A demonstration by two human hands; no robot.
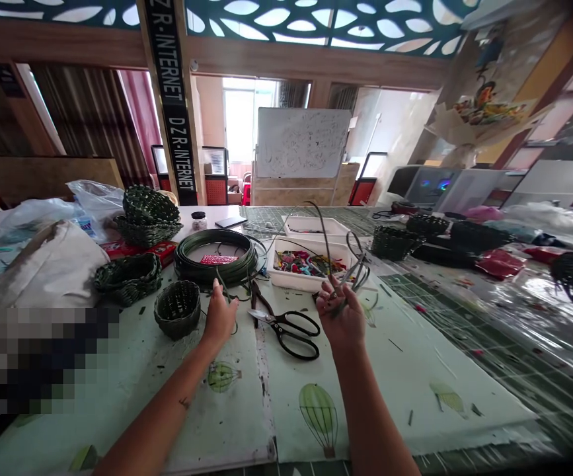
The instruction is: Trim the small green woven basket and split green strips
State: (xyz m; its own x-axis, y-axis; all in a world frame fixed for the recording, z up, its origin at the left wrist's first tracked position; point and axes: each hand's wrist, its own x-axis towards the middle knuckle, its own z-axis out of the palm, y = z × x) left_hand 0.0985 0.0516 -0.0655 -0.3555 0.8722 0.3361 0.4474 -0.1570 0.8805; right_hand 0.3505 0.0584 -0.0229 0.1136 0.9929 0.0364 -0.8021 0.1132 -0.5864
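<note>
Pinching dark strands (pixel 358 268), the right grip (pixel 340 314) is pressed together; the left grip (pixel 220 317) nips a thin strand (pixel 223 285), scissors (pixel 291 328) at its 3 o'clock.

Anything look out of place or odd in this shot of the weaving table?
A blocky pixelated patch covers the lower left of the view, hiding part of the white sack and whatever lies there. Short green offcuts are also scattered across the printed mat.
</note>
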